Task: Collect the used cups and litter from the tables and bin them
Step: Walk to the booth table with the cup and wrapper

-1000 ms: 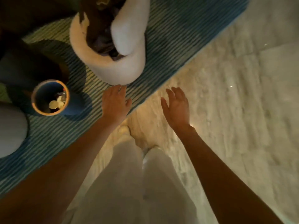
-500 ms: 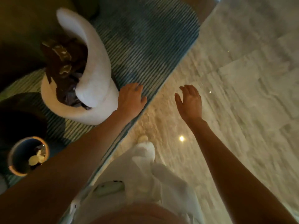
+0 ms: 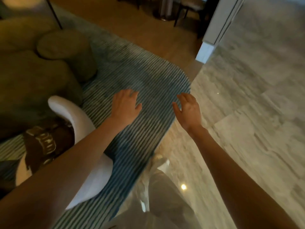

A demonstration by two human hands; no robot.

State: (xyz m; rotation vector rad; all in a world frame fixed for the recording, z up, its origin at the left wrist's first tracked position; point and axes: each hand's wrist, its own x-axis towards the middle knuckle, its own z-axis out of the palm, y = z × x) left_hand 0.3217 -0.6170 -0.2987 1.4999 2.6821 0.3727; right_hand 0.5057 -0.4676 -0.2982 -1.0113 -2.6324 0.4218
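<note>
Left hand and right hand, both empty with fingers loosely spread, held above the striped rug. White curved chair lies below-left of the left hand; marble floor right of the right hand. No cups or litter visible.

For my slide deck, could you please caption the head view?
Both empty hands, left and right, reach forward over a striped rug beside marble floor.

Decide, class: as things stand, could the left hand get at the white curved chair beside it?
Probably yes. The left hand is open, holds nothing and hangs over the striped rug, with the white chair just beside its forearm and nothing between them.
</note>
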